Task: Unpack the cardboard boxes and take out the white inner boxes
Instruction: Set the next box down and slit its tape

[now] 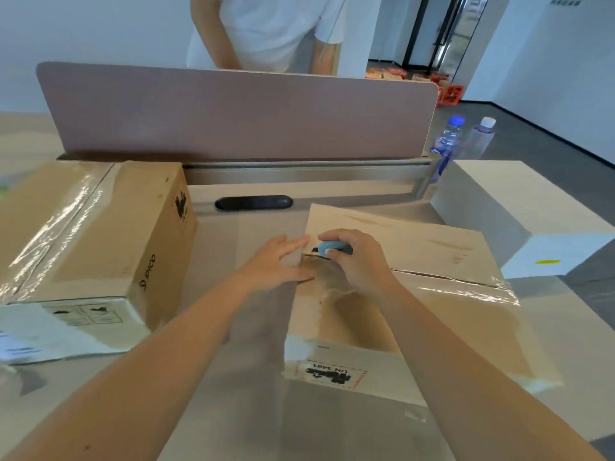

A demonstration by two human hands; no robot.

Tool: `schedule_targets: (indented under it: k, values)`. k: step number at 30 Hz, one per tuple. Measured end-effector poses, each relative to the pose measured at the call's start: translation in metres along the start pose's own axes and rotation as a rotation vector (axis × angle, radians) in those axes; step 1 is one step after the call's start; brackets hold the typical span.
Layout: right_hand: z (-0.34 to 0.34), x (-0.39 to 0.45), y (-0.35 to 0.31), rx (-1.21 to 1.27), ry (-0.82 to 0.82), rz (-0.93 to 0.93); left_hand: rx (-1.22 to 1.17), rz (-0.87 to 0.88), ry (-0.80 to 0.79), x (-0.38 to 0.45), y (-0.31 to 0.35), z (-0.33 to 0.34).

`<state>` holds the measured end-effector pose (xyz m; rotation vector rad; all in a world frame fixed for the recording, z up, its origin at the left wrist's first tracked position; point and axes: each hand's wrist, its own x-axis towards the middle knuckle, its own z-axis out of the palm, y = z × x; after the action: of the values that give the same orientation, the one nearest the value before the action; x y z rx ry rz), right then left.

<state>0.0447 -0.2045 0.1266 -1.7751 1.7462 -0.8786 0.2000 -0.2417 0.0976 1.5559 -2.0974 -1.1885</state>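
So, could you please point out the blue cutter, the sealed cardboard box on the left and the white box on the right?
blue cutter (332, 247), head view, on its rounded blue body.
sealed cardboard box (100, 227), head view, on its taped top face.
white box (519, 207), head view, on its top face.

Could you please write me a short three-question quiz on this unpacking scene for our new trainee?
1. True or false: the right hand holds a blue cutter at the seam of the middle cardboard box.
2. How are the left hand's fingers placed? A) curled round the cutter B) straight, against the box's left edge C) gripping a bottle
3. Fill in: the cardboard box on the left is sealed with clear ____.

Key: 1 true; 2 B; 3 tape.
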Motion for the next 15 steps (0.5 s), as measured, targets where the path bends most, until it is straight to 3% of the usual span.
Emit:
schedule_targets:
  k: [6, 15]
  values:
    - [0.009, 0.002, -0.009, -0.248, -0.042, -0.012, -0.071, 0.063, -0.053, 0.007, -0.01, -0.003]
    - [0.011, 0.004, -0.019, -0.337, -0.131, -0.015, -0.106, 0.165, -0.095, 0.021, -0.026, 0.0]
